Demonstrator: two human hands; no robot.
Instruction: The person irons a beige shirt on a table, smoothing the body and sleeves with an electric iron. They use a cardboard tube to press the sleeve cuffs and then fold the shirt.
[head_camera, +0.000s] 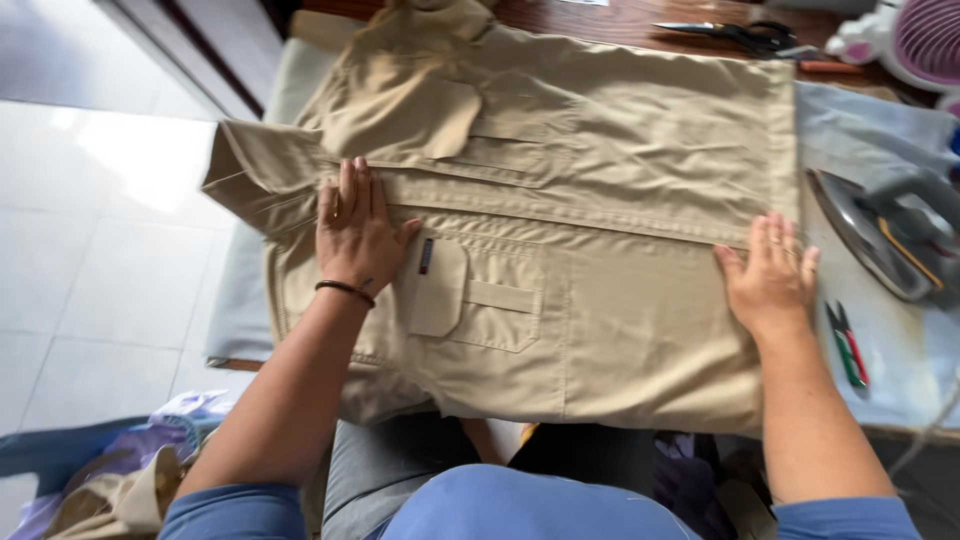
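1. Khaki shirt (600, 200) spread flat, buttoned front up, across the padded ironing table (900, 370), collar toward the left edge, hem toward the right edge, lower side hanging over the near edge.
2. Left hand (357, 232) pressed palm-down on the shirt by the collar, fingers straight and close together, gripping nothing; dark band at the wrist.
3. Right hand (770, 270) laid flat on the shirt near its hem, fingers slightly spread, clamped on nothing.
4. Flapped chest pocket (470, 300) just beside the left hand, toward the near edge.
5. Iron (880, 235) resting on its side near the right edge, just beyond the hem.
6. Red-and-green handled tool (848, 345) near the right wrist, on bare padding.
7. Scissors (740, 36) at the far edge, well apart from both hands.
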